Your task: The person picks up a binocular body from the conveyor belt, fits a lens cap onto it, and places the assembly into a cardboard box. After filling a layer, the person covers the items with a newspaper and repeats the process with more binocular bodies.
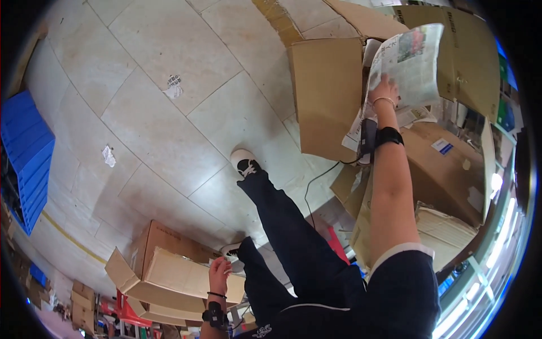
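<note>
My right arm reaches far out to the upper right, and my right hand point(385, 93) is closed on the near edge of a newspaper point(420, 70). The sheet stands up, bent, with a coloured picture near its top. It is above an open cardboard box point(330, 96) with its flap folded out. More printed paper point(353, 133) sticks out beneath my wrist. Low in the view, my left hand point(219, 276) is beside another open cardboard box point(178, 274). Its fingers are curled together; whatever they may hold is too small to make out.
A black cable point(309, 189) runs from the right-hand boxes down to the floor. Paper scraps point(109, 156) lie on the tiles point(164, 130). At the far left stands a blue plastic crate point(31, 152). A large carton point(446, 164) sits right of my forearm; a red stool point(132, 311) is at lower left.
</note>
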Available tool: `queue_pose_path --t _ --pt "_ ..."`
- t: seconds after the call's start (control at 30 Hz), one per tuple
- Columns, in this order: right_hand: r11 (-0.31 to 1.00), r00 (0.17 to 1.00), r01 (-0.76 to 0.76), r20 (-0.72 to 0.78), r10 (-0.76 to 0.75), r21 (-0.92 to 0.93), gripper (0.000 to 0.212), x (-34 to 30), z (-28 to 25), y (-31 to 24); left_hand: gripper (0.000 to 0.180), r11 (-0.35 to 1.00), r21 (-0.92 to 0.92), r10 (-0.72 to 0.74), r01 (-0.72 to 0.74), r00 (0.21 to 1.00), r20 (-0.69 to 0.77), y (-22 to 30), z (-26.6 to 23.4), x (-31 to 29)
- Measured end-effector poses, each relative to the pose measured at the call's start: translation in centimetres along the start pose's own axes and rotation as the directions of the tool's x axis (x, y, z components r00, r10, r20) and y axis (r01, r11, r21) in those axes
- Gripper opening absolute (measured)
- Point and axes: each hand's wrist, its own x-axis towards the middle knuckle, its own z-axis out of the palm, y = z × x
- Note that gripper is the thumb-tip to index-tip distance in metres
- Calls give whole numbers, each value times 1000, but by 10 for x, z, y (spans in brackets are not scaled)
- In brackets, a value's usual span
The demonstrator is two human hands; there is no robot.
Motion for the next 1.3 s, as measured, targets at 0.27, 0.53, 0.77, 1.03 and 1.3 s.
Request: queue_pose_path --t 0.27,0.53,0.77,1.03,1.3 --pt "983 961 144 220 -166 113 66 145 113 35 22 998 33 47 -48 998 44 29 36 5" --pt "957 971 215 58 -230 197 51 164 48 27 22 1000 8 10 -10 1000 1 29 46 27" --pt "779 537 -30 667 -516 626 43 27 -60 -15 21 996 -65 69 -67 997 19 9 45 0" --pt "716 893 114 245 -378 688 36 -20 -12 9 24 963 -258 84 -73 996 32 -57 10 -14" --pt "543 650 758 -480 -589 361 20 -222 -74 -34 29 881 -452 117 -142 990 -85 -175 -84 -16"
